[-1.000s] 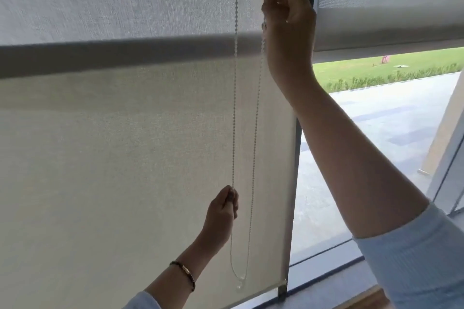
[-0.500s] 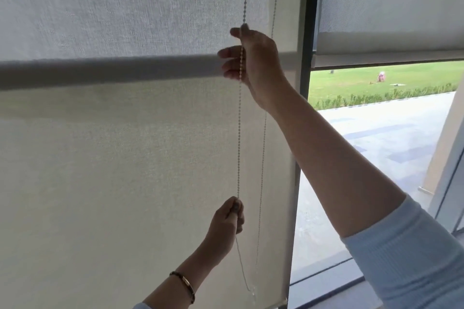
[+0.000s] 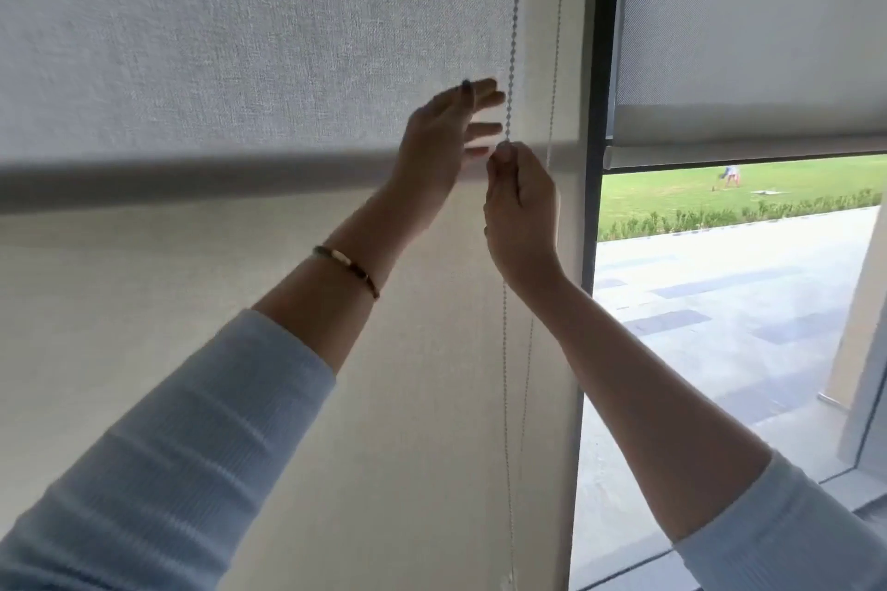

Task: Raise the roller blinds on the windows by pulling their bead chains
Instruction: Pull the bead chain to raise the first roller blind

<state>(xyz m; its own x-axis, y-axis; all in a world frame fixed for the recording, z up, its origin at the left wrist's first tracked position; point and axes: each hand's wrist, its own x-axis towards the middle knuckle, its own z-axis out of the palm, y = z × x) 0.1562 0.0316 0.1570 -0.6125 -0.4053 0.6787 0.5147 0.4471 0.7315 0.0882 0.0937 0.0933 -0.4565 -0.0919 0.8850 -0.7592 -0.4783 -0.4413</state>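
Note:
A pale woven roller blind [image 3: 240, 350] covers the left window, with a dark horizontal band across it at hand height. Its bead chain [image 3: 514, 14] hangs as a loop along the blind's right edge. My right hand [image 3: 521, 202] pinches the front strand of the chain at the level of the band. My left hand [image 3: 444, 134] is raised just left of the chain and above my right hand, blurred, fingers spread toward the strand and not closed on it. The right window's blind [image 3: 749, 38] is raised partway.
A dark window frame post [image 3: 597, 158] separates the two windows. Below the right blind's bottom bar [image 3: 744, 154] I see lawn, a low hedge and grey paving outside. A beige column [image 3: 859, 326] stands at the far right.
My left hand let go of the chain low down and rose to just above my right hand. My right hand came down along the front strand, pinching it.

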